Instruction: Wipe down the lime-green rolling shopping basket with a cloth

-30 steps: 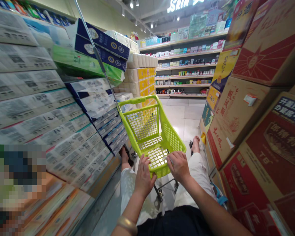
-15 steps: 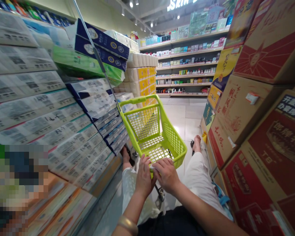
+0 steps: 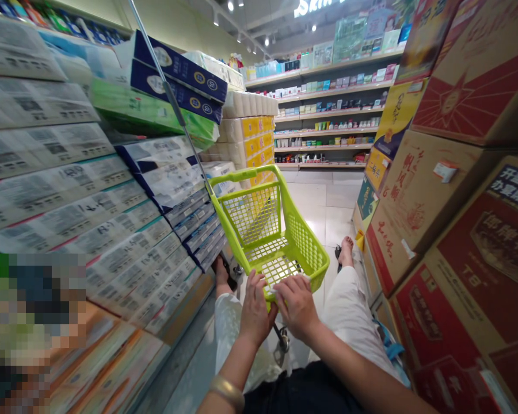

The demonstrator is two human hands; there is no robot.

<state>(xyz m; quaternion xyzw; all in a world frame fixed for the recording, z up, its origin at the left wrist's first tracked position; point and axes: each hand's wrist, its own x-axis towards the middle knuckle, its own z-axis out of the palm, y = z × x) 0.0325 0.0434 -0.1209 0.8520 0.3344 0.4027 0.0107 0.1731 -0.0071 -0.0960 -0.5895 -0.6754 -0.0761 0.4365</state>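
Observation:
A lime-green plastic shopping basket cart [image 3: 304, 244] stands between my legs, its mesh basket showing no goods inside. My left hand [image 3: 254, 310] is curled over the near rim, with the thumb tucked below. Just to its right, my right hand [image 3: 297, 305] bends its fingers over the same rim. A bit of white, tissue-like material [image 3: 273, 291] shows at the right fingertips; most of it is hidden under that hand. A metal pole [image 3: 166, 92] rises from the cart's left side.
Stacked tissue packs [image 3: 112, 201] wall in the left side. Cartons [image 3: 418, 184] are piled on the right. Shelves [image 3: 328, 109] of small boxed goods cross the back beyond the tiled floor [image 3: 315, 201]. A blurred patch [image 3: 34, 322] covers the lower left.
My right hand has shifted slightly right along the rim, away from my left hand, with the white material. My left hand stays nearly in place, and the cart has hardly moved.

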